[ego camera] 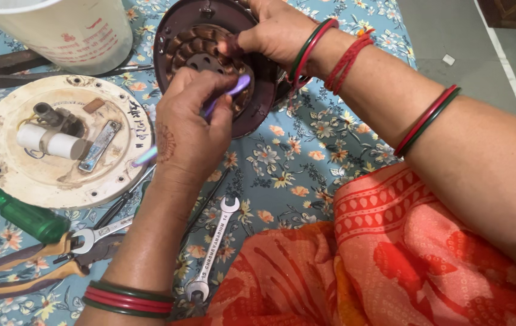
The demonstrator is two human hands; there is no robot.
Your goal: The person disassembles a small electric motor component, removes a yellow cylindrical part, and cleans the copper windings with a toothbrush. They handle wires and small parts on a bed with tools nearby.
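Left hand (188,130) pinches a purple brush (224,96) slanting up-right, its tip already in the windings of the brown motor (258,115) lying just beyond, while the right hand (276,30) clamps the motor's far rim.

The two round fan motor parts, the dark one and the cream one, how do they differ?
The dark housing is tilted, steadied by the right hand, and shows copper windings; the cream cover lies flat, untouched, carrying a white cylinder. The left hand works a purple tool in the dark one. Both are round.
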